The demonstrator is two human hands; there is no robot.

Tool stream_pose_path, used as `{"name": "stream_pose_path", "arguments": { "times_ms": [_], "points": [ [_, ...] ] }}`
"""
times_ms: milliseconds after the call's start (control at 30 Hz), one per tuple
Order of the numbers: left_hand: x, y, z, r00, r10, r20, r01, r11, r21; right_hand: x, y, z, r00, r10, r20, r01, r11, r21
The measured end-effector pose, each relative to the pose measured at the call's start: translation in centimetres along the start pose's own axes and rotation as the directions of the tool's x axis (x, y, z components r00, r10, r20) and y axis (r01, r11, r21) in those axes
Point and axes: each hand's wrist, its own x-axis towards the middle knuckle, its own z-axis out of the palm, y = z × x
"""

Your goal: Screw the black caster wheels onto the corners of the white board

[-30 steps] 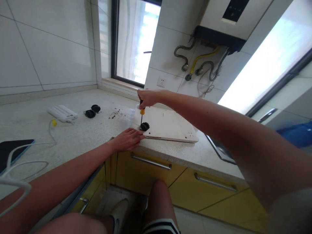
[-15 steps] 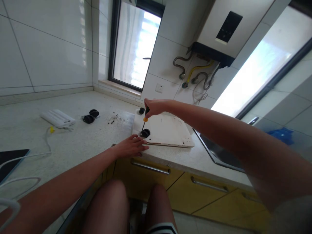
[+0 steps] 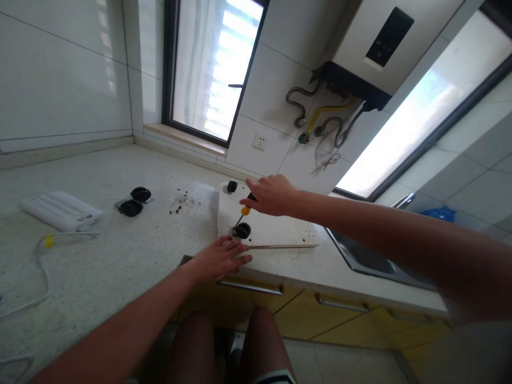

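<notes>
My right hand is wrapped round the dark handle of a screwdriver with a yellow collar. Its shaft slants down to the base of a black caster wheel on a white board. At the board's near left corner rests my left hand, fingers spread along the edge beside that caster. Another black caster sits at the board's far left corner. The screwdriver's tip and any screw under it are too small to make out.
Two loose casters lie on the countertop to the left, near dark crumbs. A white power bank with a cable lies farther left. A sink is on the right, and drawer handles stick out below.
The view has shifted, moving the counter items leftward in the picture. My right hand has tilted the screwdriver more to the right, its tip still at the near caster. My left hand stays at the corner.
</notes>
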Motion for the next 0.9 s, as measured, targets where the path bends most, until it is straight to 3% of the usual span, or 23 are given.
{"name": "stream_pose_path", "arguments": {
  "times_ms": [100, 233, 367, 500, 633, 767, 900],
  "points": [
    [0.1, 0.2, 0.0, 1.0, -0.014, 0.003, 0.014, 0.998, -0.058, -0.2, 0.9, 0.1, 0.982, -0.163, 0.091, 0.16, 0.986, 0.042],
    [0.1, 0.4, -0.1, 0.999, -0.034, 0.032, 0.037, 0.996, -0.086, 0.4, 2.1, 0.0, 0.998, -0.004, 0.067, 0.008, 0.998, -0.063],
    [0.1, 0.7, -0.2, 0.997, -0.069, 0.026, 0.072, 0.992, -0.104, 1.0, 2.1, 0.0, 0.981, -0.142, 0.13, 0.14, 0.99, 0.026],
    [0.1, 0.9, -0.2, 0.995, -0.091, 0.028, 0.093, 0.99, -0.109, 0.9, 1.2, -0.1, 0.999, -0.024, 0.041, 0.03, 0.988, -0.154],
    [0.0, 1.0, -0.2, 0.993, -0.109, 0.044, 0.113, 0.986, -0.122, 1.0, 0.7, -0.5, 0.982, -0.156, 0.11, 0.165, 0.982, -0.086],
    [-0.1, 1.0, -0.1, 0.989, -0.138, 0.06, 0.144, 0.981, -0.13, 1.5, 0.7, -0.7, 0.996, -0.047, 0.076, 0.06, 0.984, -0.167],
    [-0.2, 1.1, 0.1, 0.99, -0.131, 0.044, 0.135, 0.983, -0.121, 1.7, 1.1, -0.4, 0.966, -0.233, 0.113, 0.245, 0.963, -0.114]
  ]
}}
